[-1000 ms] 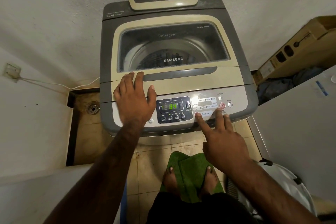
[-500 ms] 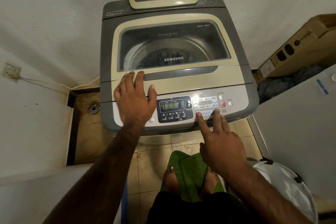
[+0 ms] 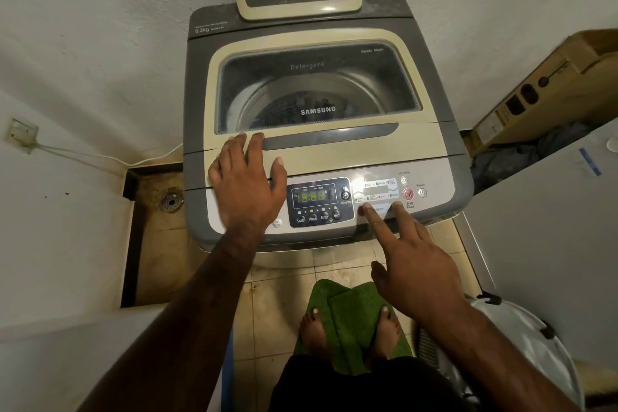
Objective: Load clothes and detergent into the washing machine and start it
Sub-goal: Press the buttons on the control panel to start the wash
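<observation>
A grey and cream top-loading washing machine (image 3: 321,23) stands against the wall with its glass lid (image 3: 317,84) closed; dark clothes show dimly in the drum. My left hand (image 3: 245,182) lies flat on the lid's front edge, fingers spread, holding nothing. My right hand (image 3: 406,264) reaches to the control panel (image 3: 444,174); its index fingertip touches the Program button, the middle finger rests beside it. The green display (image 3: 312,196) is lit. The red Start/Pause button (image 3: 407,194) sits just right of my fingers.
A cardboard box (image 3: 548,90) leans at the right above dark cloth. A white appliance side (image 3: 555,231) stands close on the right, with a white laundry basket (image 3: 521,341) below it. A floor drain (image 3: 172,201) lies left of the machine. My bare feet stand on a green mat (image 3: 347,318).
The display digits have changed from a number to a different reading. My right index finger stays on the Program button; both hands have barely moved.
</observation>
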Available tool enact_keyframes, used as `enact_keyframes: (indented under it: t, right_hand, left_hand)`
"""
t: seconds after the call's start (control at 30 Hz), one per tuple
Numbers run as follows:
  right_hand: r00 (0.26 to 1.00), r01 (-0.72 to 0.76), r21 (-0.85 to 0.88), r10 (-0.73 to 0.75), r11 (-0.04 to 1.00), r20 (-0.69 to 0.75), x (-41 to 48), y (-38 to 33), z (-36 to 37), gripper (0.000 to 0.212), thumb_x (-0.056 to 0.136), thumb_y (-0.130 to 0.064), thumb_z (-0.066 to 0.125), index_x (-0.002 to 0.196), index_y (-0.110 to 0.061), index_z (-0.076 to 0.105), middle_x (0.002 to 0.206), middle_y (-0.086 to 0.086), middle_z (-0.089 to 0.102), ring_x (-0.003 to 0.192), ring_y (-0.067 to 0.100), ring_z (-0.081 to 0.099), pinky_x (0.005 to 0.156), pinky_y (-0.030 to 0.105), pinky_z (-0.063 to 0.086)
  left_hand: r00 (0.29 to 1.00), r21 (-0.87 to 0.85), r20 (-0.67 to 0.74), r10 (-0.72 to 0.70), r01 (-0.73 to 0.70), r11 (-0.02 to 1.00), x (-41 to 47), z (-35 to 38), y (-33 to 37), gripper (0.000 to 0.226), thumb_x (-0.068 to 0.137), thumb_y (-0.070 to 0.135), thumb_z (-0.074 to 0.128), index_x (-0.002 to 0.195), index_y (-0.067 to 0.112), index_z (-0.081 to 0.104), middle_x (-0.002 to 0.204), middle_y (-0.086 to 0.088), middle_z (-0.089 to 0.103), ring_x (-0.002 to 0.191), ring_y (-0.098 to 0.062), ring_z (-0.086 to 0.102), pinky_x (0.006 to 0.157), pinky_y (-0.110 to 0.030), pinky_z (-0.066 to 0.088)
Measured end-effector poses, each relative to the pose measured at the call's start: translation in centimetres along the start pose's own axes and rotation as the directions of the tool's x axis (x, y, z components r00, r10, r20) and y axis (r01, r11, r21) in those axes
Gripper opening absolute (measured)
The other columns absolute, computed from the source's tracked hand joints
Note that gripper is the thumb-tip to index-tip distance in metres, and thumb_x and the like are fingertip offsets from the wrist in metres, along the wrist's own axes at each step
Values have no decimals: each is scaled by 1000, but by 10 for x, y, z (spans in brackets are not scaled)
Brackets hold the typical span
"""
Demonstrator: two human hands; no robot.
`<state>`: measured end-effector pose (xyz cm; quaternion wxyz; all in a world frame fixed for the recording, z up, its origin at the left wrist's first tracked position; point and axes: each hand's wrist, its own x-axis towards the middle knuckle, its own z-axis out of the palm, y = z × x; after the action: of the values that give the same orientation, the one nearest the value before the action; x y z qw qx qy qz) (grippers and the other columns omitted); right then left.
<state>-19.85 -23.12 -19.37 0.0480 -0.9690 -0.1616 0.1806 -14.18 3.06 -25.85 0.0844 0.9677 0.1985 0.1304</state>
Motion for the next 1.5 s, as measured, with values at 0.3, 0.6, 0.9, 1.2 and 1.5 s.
enact_keyframes:
  t: [0.3, 0.6, 0.9, 1.2, 1.5]
  right_hand:
    - [1000, 2, -57, -1, 998, 3, 3, -1, 2, 92, 94, -41, 59, 159, -44, -5, 170, 11, 4, 152, 30, 22, 100, 46, 55]
    - [1000, 11, -66, -12, 998, -9, 4, 1, 4, 91, 95, -40, 58, 159, -43, -6, 169, 12, 4, 152, 30, 23, 101, 45, 53]
    - [999, 30, -8, -30, 1000, -44, 2, 5, 4, 91, 92, -45, 62, 160, -43, 1, 170, 11, 11, 149, 29, 31, 100, 44, 55]
    - [989, -3, 84, 16, 996, -146, 7, 41, 0, 87, 85, -38, 71, 157, -39, 22, 161, 1, 34, 143, 25, 40, 103, 49, 52]
    - [982, -88, 72, 98, 994, -161, 13, 63, 1, 91, 83, -35, 74, 158, -36, 23, 162, 0, 31, 146, 26, 37, 106, 52, 46]
  left_hand:
    - [1000, -13, -7, -2, 2, 1000, 0, -1, 1, 57, 96, 56, 37, 144, 26, 46, 150, -4, 49, 139, -25, 44, 112, -50, 36]
    - [1000, -14, -12, -5, 4, 1000, 0, 0, 2, 57, 97, 56, 38, 143, 24, 47, 148, -4, 50, 138, -25, 45, 112, -50, 36]
    - [1000, -9, -3, 2, -2, 1000, 0, -2, 2, 58, 96, 57, 37, 144, 25, 46, 150, -5, 49, 139, -26, 45, 112, -51, 37]
    - [1000, -4, -9, 7, -7, 1000, -1, -3, 2, 56, 97, 55, 38, 143, 24, 46, 148, -5, 50, 137, -26, 45, 111, -50, 37]
    - [1000, -16, -21, 7, -8, 1000, -1, -2, 2, 56, 97, 55, 39, 142, 23, 47, 147, -6, 50, 137, -27, 46, 111, -51, 37]
